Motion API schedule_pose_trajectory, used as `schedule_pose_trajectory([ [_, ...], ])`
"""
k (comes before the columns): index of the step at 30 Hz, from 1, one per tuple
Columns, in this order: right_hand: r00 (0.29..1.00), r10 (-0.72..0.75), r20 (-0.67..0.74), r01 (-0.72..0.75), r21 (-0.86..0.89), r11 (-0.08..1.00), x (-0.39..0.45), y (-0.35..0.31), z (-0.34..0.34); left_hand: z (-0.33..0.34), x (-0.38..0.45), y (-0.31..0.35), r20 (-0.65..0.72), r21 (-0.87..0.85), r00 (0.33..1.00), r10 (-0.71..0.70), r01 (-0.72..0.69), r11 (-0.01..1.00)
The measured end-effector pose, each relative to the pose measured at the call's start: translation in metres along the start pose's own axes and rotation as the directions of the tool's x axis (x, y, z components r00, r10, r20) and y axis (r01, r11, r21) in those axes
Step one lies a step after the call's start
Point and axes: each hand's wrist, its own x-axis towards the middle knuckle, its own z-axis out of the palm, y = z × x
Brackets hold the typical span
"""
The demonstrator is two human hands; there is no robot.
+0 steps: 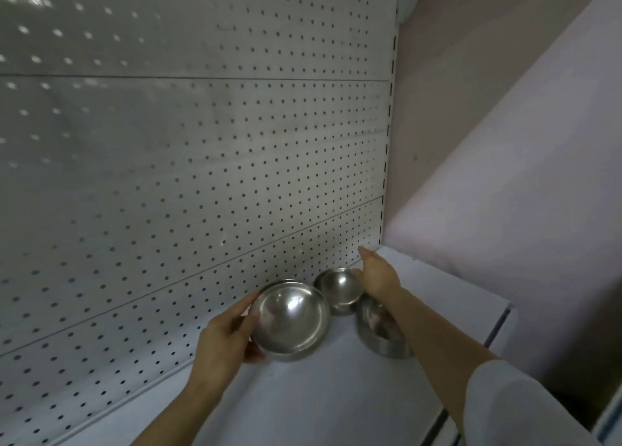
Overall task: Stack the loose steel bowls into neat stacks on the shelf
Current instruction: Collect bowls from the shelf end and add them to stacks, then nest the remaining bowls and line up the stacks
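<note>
Three steel bowls are on the white shelf (303, 395) near the pegboard. My left hand (225, 338) grips the biggest bowl (291, 321) by its left rim, tilted so its inside faces me. A smaller bowl (338, 289) sits behind it against the pegboard. My right hand (377, 275) rests with straight fingers against that small bowl's right side. A third bowl (382, 331) stands to the right, partly hidden under my right forearm; it may be a stack, I cannot tell.
A grey pegboard back panel (202, 176) rises behind the shelf. A pale pink wall (505, 142) closes the right side. The shelf's front edge (498, 324) runs along the right, with bare shelf surface in front of the bowls.
</note>
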Motion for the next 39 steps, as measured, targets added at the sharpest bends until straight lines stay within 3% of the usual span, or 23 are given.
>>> schedule_pose_trajectory([
  [5,0.969,0.047,0.243,-0.033,-0.062,0.998,0.030,0.010,0.013,-0.001,0.004,-0.005,-0.049,-0.047,0.998,-0.040,0.037,0.998],
  [8,0.965,-0.020,0.262,0.041,-0.072,0.997,0.037,0.011,0.014,-0.002,0.007,-0.008,-0.065,-0.049,0.996,-0.062,0.059,0.997],
  [12,0.982,-0.049,0.183,0.049,0.003,0.999,0.039,0.010,0.013,-0.002,0.010,-0.008,-0.092,-0.056,0.994,-0.052,0.047,0.997],
  [17,0.999,0.029,-0.013,-0.026,0.175,0.984,0.036,-0.002,-0.001,-0.003,0.012,-0.003,-0.097,-0.078,0.995,-0.019,0.011,0.997],
  [24,0.967,0.032,-0.254,0.062,0.353,0.934,-0.007,-0.033,-0.036,-0.018,-0.002,0.004,-0.103,-0.104,0.995,0.002,-0.013,0.995],
  [33,0.942,0.145,-0.303,0.046,0.544,0.838,-0.099,-0.075,-0.051,-0.071,-0.052,0.015,-0.102,-0.159,0.992,0.070,-0.086,0.983],
  [39,0.947,0.172,-0.271,0.033,0.615,0.788,-0.159,-0.102,-0.053,-0.114,-0.094,0.022,-0.187,-0.219,0.982,0.018,-0.060,0.974],
])
